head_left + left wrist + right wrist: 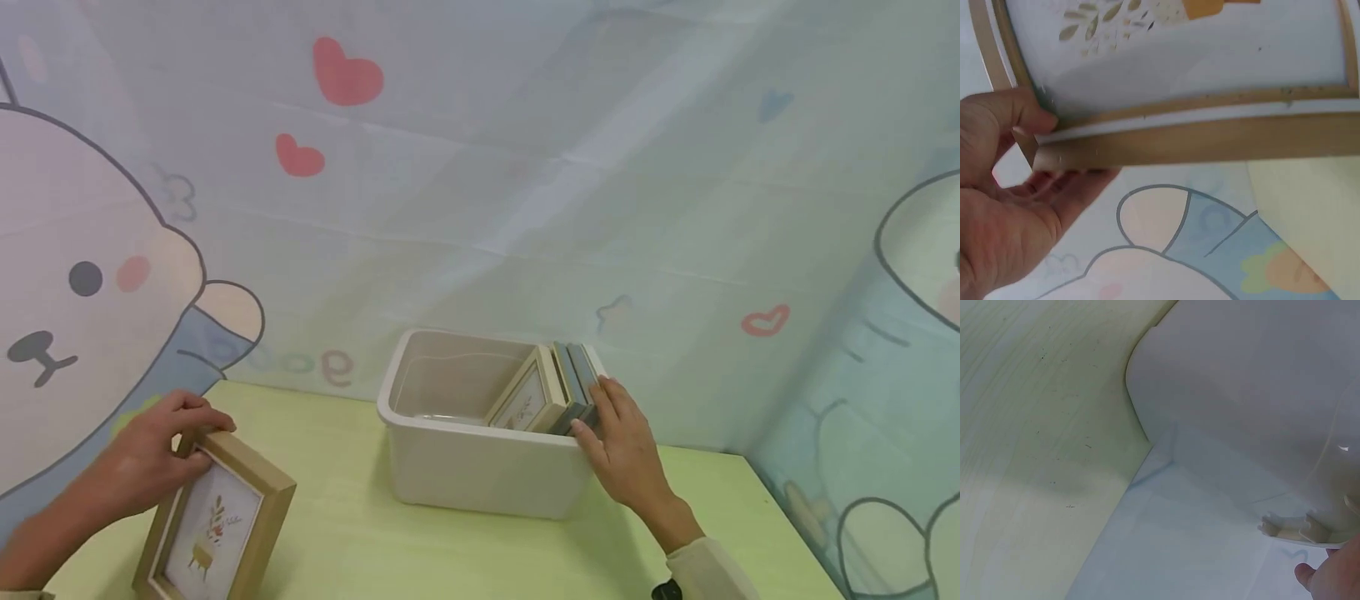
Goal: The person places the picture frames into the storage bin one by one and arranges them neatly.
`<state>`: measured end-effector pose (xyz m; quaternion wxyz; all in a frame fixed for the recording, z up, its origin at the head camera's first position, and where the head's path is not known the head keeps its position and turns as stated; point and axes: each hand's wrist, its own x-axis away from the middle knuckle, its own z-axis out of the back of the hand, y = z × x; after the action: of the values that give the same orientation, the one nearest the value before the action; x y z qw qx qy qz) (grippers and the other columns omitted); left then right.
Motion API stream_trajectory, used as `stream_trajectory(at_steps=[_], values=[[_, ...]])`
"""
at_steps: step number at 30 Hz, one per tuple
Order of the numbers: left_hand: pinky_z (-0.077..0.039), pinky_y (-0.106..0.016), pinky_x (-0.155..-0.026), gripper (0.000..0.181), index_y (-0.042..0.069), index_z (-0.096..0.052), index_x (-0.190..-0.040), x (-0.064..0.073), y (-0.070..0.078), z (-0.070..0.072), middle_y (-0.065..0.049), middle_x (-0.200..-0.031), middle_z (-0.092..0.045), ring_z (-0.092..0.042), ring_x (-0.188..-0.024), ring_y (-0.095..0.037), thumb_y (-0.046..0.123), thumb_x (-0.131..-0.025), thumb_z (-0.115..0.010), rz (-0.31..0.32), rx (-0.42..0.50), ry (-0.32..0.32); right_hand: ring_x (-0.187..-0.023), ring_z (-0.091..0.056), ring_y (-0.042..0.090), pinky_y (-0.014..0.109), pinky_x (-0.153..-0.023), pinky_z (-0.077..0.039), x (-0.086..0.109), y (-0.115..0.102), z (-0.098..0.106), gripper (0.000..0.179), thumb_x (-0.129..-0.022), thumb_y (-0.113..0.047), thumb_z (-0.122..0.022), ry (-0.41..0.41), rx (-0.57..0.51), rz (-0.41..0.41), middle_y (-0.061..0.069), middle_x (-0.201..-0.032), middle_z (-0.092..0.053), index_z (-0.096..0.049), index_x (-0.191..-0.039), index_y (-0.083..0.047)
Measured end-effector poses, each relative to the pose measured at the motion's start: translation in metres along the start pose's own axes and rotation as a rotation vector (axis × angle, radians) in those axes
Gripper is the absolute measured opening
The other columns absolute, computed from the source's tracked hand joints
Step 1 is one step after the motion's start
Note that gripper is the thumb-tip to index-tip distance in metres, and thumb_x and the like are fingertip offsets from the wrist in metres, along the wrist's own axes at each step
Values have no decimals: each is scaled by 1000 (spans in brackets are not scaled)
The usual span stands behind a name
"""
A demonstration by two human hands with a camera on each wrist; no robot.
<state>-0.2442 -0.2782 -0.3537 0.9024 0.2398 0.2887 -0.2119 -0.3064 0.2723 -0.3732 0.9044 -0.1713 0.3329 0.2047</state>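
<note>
My left hand (161,454) grips a wooden picture frame (258,492) by its upper corner, thumb on the front and fingers behind. The frame is tilted, and its picture (1179,56) shows an orange planter with leafy stems. My right hand (626,446) rests at the right front corner of a white plastic bin (480,467), its fingers fairly straight along the rim beside the frames. In the bin, a cream picture frame (551,387) leans against grey-blue frames (581,375) on the right side. Only part of the right hand (1338,575) shows in the right wrist view.
A pale yellow-green table (337,533) carries the bin, near its back edge. Behind it hangs a backdrop (487,208) with hearts and cartoon animals. The bin's left part (438,375) has bare inner walls. A dark wristband (666,590) shows at the right sleeve.
</note>
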Motion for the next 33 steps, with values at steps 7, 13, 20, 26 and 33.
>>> stream_trajectory(at_steps=[7, 13, 20, 26, 33], values=[[-46, -18, -56, 50, 15, -71, -99, 0, -10, 13, 16, -102, -46, -47, -88, 8, -25, -71, -65, -106, 238, -72, -142, -36, 46, 66, -108, -35, -1, -2, 0, 56, -101, -30, -55, 2, -19, -4, 26, -152, -41, -46, -143, 6], [-53, -21, -61, 53, 18, -69, -106, 2, -15, 16, 14, -109, -49, -50, -97, 9, -26, -77, -61, -131, 306, -132, -142, -36, 46, 66, -108, -35, -1, -3, 0, 56, -101, -29, -55, 5, -28, -18, 25, -152, -41, -46, -143, 5], [-49, -20, -58, 60, 19, -69, -107, 5, -16, 15, 17, -109, -54, -50, -95, 10, -28, -70, -67, -192, 250, -75, -142, -36, 46, 67, -107, -35, 0, -3, -1, 55, -100, -27, -55, 19, -31, -12, 26, -152, -41, -46, -144, 6], [-51, -16, -60, 62, 16, -70, -106, 7, -12, 14, 14, -110, -53, -50, -99, 11, -32, -68, -65, -195, 286, -46, -142, -37, 46, 67, -106, -35, 1, -2, -1, 55, -100, -27, -56, 28, -35, -18, 26, -151, -42, -46, -143, 6], [-51, -7, -66, 60, 14, -72, -105, 9, 4, 15, 16, -112, -52, -51, -101, 14, -31, -66, -65, -192, 224, 61, -142, -36, 45, 66, -107, -35, 0, -2, -3, 56, -100, -28, -56, 23, -36, -19, 25, -152, -41, -46, -144, 5]])
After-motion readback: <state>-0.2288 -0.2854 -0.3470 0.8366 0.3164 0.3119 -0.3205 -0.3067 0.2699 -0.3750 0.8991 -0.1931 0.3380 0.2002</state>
